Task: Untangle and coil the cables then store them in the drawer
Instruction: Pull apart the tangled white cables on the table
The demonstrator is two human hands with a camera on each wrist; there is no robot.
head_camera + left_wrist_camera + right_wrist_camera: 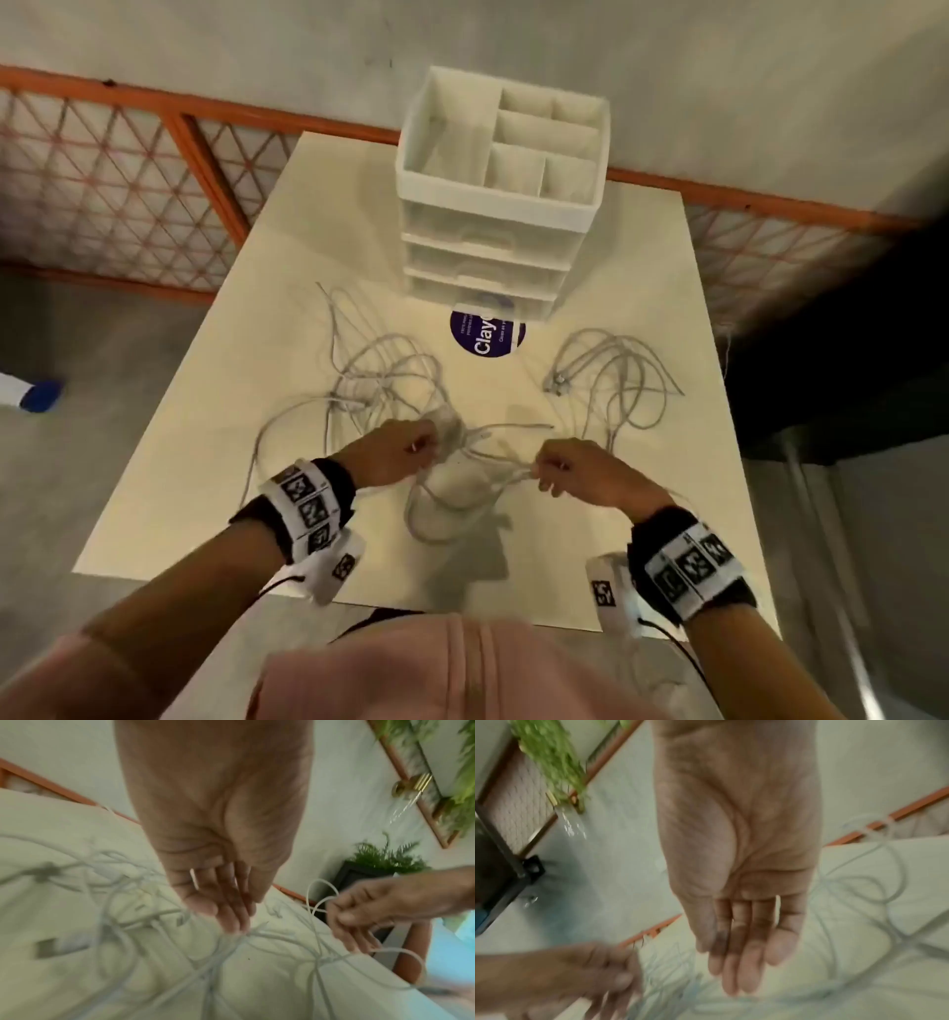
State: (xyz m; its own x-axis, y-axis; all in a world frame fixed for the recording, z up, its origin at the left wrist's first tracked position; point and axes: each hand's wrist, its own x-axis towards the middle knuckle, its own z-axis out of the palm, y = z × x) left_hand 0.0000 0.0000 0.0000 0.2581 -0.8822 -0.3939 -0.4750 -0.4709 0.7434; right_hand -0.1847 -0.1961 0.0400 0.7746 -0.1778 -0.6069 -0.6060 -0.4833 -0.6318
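Observation:
A tangle of pale grey cables (pixel 380 380) sprawls over the left middle of the cream table (pixel 287 246). A second, looser bundle (pixel 616 380) lies to the right. My left hand (pixel 405 449) pinches strands at the tangle's near edge, and its fingertips (pixel 228 914) come together on the cables (pixel 128 919). My right hand (pixel 560 470) pinches a strand (pixel 493 462) that runs across to the left hand; the left wrist view shows a loop in its fingers (pixel 354 916). The right wrist view is blurred. A white drawer unit (pixel 493 216) stands at the table's far edge, its drawers closed.
A round purple sticker (pixel 485 334) lies in front of the drawer unit. An orange lattice fence (pixel 128 169) runs behind the table. A blue and white object (pixel 36 393) lies on the floor at the left. The table's near edge is close to my body.

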